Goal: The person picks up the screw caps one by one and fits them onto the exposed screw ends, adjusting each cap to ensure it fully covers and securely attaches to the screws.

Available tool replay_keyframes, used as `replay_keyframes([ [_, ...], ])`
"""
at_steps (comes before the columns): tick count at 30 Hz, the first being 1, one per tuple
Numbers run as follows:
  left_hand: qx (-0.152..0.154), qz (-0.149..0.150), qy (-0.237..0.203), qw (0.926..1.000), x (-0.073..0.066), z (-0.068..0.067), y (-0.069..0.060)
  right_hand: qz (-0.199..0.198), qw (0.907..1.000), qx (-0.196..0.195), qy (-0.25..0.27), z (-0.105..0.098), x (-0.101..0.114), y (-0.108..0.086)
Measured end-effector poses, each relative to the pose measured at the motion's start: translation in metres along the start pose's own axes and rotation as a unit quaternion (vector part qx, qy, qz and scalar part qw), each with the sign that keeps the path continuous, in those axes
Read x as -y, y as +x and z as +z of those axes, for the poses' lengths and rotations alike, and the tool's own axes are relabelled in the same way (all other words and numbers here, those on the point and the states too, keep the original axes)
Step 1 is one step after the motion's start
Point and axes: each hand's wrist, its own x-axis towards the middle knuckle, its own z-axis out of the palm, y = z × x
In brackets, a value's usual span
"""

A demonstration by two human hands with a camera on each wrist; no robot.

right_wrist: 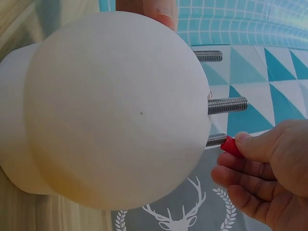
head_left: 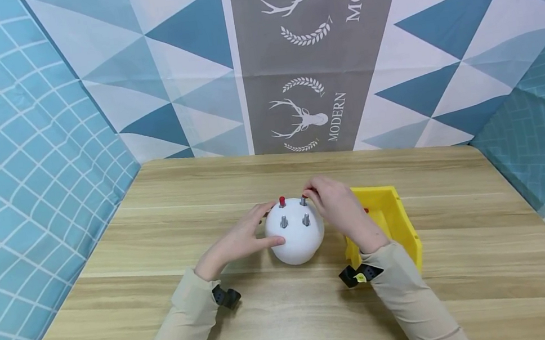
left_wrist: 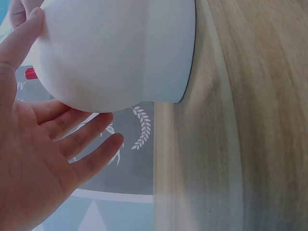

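Note:
A white rounded body [head_left: 296, 246] stands on the wooden table with several threaded metal studs [head_left: 284, 222] on its top. One stud at the back left carries a red cap [head_left: 282, 201]. My left hand [head_left: 245, 236] steadies the body's left side, thumb and fingers spread around it; in the left wrist view the hand [left_wrist: 43, 144] has its fingers fairly straight against the white surface [left_wrist: 110, 53]. With thumb and finger, my right hand [head_left: 335, 205] pinches another red cap [right_wrist: 231, 146] at the tip of the back right stud [right_wrist: 216, 140].
Just right of the body, partly behind my right forearm, sits a yellow bin [head_left: 407, 227] with something red inside. The wooden table [head_left: 292, 326] reaches to a patterned cloth backdrop [head_left: 201, 88] at the back.

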Motion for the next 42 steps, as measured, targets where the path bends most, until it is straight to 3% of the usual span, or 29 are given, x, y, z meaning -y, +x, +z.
replay_keyframes([
  [9,0.002,0.002,-0.002,1.0,-0.001,-0.0002,-0.0004,-0.001,1.0,-0.001,0.001,0.0036,0.002,0.0009],
  [26,0.001,0.008,-0.004,1.0,-0.0017,-0.0003,-0.0013,-0.044,0.998,-0.045,-0.001,0.0089,0.0032,-0.0003],
  [42,-0.002,0.014,-0.007,0.9999,-0.0018,-0.0003,-0.0012,-0.049,0.9973,-0.037,-0.039,0.0076,0.0072,-0.0006],
])
